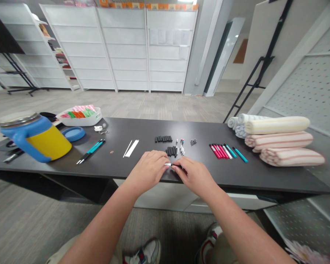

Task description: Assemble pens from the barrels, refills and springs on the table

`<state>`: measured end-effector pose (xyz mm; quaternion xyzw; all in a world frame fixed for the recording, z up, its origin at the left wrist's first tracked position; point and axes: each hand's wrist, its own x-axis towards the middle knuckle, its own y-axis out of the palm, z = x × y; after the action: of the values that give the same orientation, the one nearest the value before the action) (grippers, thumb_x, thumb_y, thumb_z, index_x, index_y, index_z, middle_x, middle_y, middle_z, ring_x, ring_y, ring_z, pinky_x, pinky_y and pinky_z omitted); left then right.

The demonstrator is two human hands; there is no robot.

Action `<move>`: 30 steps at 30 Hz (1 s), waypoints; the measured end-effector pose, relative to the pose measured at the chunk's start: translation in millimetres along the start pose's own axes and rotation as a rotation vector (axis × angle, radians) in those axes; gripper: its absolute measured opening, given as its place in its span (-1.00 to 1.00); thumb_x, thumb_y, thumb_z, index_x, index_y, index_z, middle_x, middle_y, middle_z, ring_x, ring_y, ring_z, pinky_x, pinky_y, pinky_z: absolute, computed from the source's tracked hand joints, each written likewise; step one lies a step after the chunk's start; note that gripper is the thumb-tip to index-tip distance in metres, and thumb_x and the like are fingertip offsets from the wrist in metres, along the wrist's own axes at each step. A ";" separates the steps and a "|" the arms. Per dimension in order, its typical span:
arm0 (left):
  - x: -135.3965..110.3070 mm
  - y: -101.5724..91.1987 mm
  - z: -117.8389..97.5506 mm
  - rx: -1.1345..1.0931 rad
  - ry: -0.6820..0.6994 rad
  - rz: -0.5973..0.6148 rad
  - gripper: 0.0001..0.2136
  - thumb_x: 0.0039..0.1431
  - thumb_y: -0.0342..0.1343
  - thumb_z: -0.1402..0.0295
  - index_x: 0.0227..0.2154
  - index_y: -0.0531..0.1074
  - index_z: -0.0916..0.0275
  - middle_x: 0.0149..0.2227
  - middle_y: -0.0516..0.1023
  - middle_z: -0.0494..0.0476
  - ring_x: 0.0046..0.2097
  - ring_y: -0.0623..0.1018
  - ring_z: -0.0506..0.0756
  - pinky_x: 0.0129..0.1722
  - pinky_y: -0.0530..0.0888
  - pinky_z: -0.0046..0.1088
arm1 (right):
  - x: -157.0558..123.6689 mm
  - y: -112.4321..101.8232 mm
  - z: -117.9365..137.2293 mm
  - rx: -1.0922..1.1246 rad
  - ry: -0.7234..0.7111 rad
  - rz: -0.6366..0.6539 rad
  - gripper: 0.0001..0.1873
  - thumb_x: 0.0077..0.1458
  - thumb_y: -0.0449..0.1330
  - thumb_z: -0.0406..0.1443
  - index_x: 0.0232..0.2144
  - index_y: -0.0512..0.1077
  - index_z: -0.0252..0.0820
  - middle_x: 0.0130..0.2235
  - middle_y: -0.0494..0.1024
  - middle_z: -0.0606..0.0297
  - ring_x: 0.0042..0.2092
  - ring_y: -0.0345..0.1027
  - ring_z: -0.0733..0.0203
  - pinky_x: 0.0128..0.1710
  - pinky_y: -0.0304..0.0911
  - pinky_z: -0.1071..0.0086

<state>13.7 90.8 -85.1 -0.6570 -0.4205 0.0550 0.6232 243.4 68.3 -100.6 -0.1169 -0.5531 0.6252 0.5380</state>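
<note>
Over the flat dark-grey desk's (126,128) near edge, the left hand (148,168) pinches a small white plastic tube (167,164) — the right hand's (194,173) grip closed around its dark end, seemingly — beside short black cylinders (171,151).

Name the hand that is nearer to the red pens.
Right. The right hand is to the left of the red pens without touching them; the left hand is farther left, beyond the right hand.
</note>
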 end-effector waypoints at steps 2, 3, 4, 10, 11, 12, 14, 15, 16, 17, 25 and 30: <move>-0.5 0.0 -0.3 -0.005 -0.008 -0.010 -0.83 0.47 0.06 0.33 0.02 0.44 0.22 0.10 0.52 0.25 0.13 0.47 0.24 0.11 0.37 -0.15 | -0.1 0.2 -0.2 0.003 -0.001 0.001 -0.90 0.40 0.17 -0.27 -0.16 0.49 -0.10 -0.21 0.62 0.26 -0.21 0.50 0.15 -0.25 0.25 0.33; -0.7 0.1 -0.4 -0.003 -0.006 -0.013 -0.79 0.46 0.07 0.32 0.08 0.42 0.22 0.13 0.51 0.25 0.15 0.46 0.24 0.12 0.37 -0.14 | -0.1 0.2 0.0 0.005 -0.002 0.000 -0.90 0.40 0.17 -0.27 -0.16 0.49 -0.10 -0.21 0.62 0.26 -0.20 0.50 0.15 -0.25 0.26 0.33; -0.9 0.2 -0.5 0.003 -0.002 -0.016 -0.77 0.47 0.06 0.32 0.11 0.41 0.21 0.14 0.51 0.25 0.16 0.46 0.24 0.13 0.36 -0.13 | -0.2 0.2 0.2 0.006 -0.003 -0.002 -0.90 0.40 0.17 -0.27 -0.16 0.49 -0.11 -0.20 0.62 0.26 -0.20 0.50 0.14 -0.24 0.26 0.33; -0.6 1.0 -0.4 -0.003 -0.004 -0.021 -0.84 0.48 0.03 0.35 -0.01 0.45 0.21 0.08 0.54 0.24 0.09 0.49 0.23 0.09 0.38 -0.15 | -0.1 0.6 1.1 -0.006 -0.005 -0.005 -0.90 0.40 0.16 -0.26 -0.17 0.49 -0.10 -0.22 0.62 0.26 -0.21 0.50 0.14 -0.27 0.26 0.32; -0.5 1.3 -0.3 -0.005 -0.005 -0.024 -0.81 0.47 0.05 0.34 0.04 0.43 0.22 0.09 0.53 0.24 0.11 0.48 0.23 0.10 0.39 -0.15 | 0.0 0.8 0.9 -0.005 -0.007 -0.007 -0.90 0.40 0.16 -0.26 -0.17 0.49 -0.10 -0.21 0.62 0.25 -0.21 0.51 0.14 -0.27 0.26 0.32; -0.5 1.7 -0.1 -0.004 -0.001 -0.024 -0.79 0.47 0.06 0.34 0.08 0.42 0.22 0.11 0.53 0.24 0.12 0.48 0.23 0.11 0.38 -0.14 | 0.0 0.9 0.8 -0.004 -0.009 -0.009 -0.89 0.41 0.16 -0.27 -0.16 0.49 -0.10 -0.21 0.62 0.25 -0.21 0.51 0.14 -0.26 0.27 0.32; -0.5 3.0 0.3 0.001 0.013 -0.013 -0.78 0.48 0.04 0.35 0.10 0.44 0.18 0.13 0.52 0.21 0.13 0.47 0.23 0.13 0.37 -0.13 | 0.0 1.1 0.5 -0.003 -0.015 -0.014 -0.88 0.41 0.15 -0.26 -0.15 0.50 -0.10 -0.20 0.63 0.23 -0.19 0.51 0.13 -0.25 0.28 0.32; -0.6 3.8 0.4 0.001 0.017 -0.010 -0.79 0.49 0.01 0.37 0.07 0.46 0.17 0.12 0.53 0.20 0.13 0.47 0.22 0.13 0.37 -0.14 | -0.2 1.2 0.5 -0.002 -0.017 -0.015 -0.88 0.41 0.15 -0.26 -0.15 0.50 -0.10 -0.20 0.63 0.23 -0.19 0.51 0.14 -0.25 0.29 0.32; -0.7 4.6 0.4 -0.002 0.017 -0.013 -0.80 0.50 0.00 0.37 0.03 0.48 0.17 0.11 0.54 0.19 0.11 0.48 0.21 0.13 0.37 -0.14 | -0.3 1.2 0.6 -0.001 -0.017 -0.014 -0.87 0.41 0.15 -0.25 -0.15 0.50 -0.10 -0.20 0.64 0.23 -0.19 0.52 0.14 -0.25 0.29 0.32; -0.9 5.3 0.5 -0.007 0.014 -0.017 -0.81 0.50 -0.01 0.37 0.00 0.49 0.18 0.09 0.54 0.19 0.10 0.48 0.20 0.12 0.37 -0.15 | -0.5 1.1 0.8 0.000 -0.017 -0.012 -0.87 0.41 0.15 -0.25 -0.15 0.50 -0.10 -0.20 0.64 0.23 -0.20 0.52 0.14 -0.26 0.29 0.32; 5.7 1.9 9.5 0.032 -0.032 -0.015 -0.81 0.52 -0.07 0.33 -0.02 0.43 0.21 -0.10 0.59 0.20 -0.04 0.54 0.23 0.01 0.41 -0.16 | -1.5 -6.3 1.3 0.066 0.087 -0.096 -0.76 0.34 0.23 -0.17 0.00 0.44 -0.09 -0.16 0.61 0.28 -0.35 0.43 0.22 -0.29 0.30 0.31; 18.9 -10.4 30.1 0.025 -0.416 -0.199 -0.76 0.49 -0.12 0.37 0.11 0.28 0.28 -0.12 0.59 0.32 -0.12 0.61 0.26 -0.12 0.47 -0.22 | -2.6 -9.2 0.3 0.160 0.209 -0.256 -0.70 0.33 0.20 -0.15 0.04 0.39 -0.10 -0.13 0.57 0.28 -0.44 0.34 0.28 -0.34 0.31 0.33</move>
<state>2.7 124.5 -74.1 -0.5793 -0.6018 0.1327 0.5335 249.2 64.2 -94.1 -0.0669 -0.4529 0.5783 0.6753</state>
